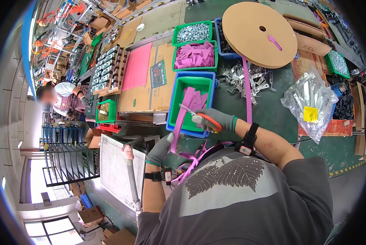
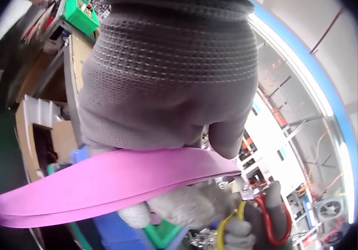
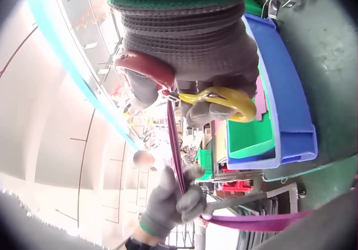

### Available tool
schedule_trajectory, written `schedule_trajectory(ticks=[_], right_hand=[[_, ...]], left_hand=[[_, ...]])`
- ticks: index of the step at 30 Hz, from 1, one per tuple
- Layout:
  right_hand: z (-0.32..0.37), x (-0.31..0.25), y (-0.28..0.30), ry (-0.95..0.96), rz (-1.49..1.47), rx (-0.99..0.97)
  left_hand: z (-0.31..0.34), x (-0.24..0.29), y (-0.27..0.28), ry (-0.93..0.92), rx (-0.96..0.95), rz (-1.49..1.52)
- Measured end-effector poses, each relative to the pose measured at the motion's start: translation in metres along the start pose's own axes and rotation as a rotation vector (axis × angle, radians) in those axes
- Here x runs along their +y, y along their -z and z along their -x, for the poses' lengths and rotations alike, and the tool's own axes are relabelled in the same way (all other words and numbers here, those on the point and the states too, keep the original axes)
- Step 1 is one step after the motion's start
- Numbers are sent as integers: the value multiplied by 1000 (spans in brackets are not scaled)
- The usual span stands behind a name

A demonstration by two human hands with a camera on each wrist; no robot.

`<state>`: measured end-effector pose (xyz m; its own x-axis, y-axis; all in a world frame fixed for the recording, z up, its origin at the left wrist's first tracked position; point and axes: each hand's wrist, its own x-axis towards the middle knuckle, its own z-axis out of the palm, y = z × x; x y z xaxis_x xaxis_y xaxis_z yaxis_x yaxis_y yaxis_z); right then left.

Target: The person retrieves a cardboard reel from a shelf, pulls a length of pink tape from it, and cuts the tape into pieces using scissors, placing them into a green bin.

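Note:
The gloved left hand [image 1: 160,150] pinches a pink strip [image 1: 177,134] near the blue bin's lower edge; the strip's end stands up over the bin. In the left wrist view the strip [image 2: 112,183] runs beneath the left hand [image 2: 168,87]. The gloved right hand [image 1: 214,118] grips scissors [image 1: 208,121], with fingers through the red and yellow handles seen in the right wrist view. Their blades point at the strip's upper part. Below is a green tray [image 1: 174,107] with cut pink pieces [image 1: 197,100], set in a blue bin [image 1: 170,90]. Whether the blades touch the strip, I cannot tell.
A large cardboard reel [image 1: 248,36] stands behind, a pink strip hanging from it. Metal clips [image 1: 248,79] lie right of the bin, a plastic bag [image 1: 309,102] farther right. Green bins of pink pieces [image 1: 194,55] and metal parts [image 1: 193,32] stand beyond. Another person [image 1: 64,96] is at left.

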<state>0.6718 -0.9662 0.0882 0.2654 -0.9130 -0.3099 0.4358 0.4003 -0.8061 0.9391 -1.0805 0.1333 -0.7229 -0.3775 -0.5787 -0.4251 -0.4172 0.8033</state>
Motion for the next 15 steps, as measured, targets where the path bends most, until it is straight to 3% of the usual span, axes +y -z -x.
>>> schedule_trajectory(ticks=[2,4,5,6,9,11,12,14,15], right_hand=[[0,-10,2,51,113,52],[-5,-17,2,-57,356,186],[-16,2,19,79,472,164],[-15,7,23,77,479,157],[-21,28,38,15,247,125],[-22,43,41,-201,26,-193],[-20,46,36,-206,26,-191],[-16,40,17,199,667,-195],[-10,25,7,137,640,-181]], left_hand=[[9,-1,10,49,-33,-85],[9,-9,22,-14,-10,-97],[8,-4,15,-36,26,-70],[7,-2,11,-41,32,-64],[3,1,8,-125,142,44],[2,3,8,-125,124,72],[1,4,6,-125,104,98],[2,6,0,-112,86,87],[2,8,-3,-99,69,70]])
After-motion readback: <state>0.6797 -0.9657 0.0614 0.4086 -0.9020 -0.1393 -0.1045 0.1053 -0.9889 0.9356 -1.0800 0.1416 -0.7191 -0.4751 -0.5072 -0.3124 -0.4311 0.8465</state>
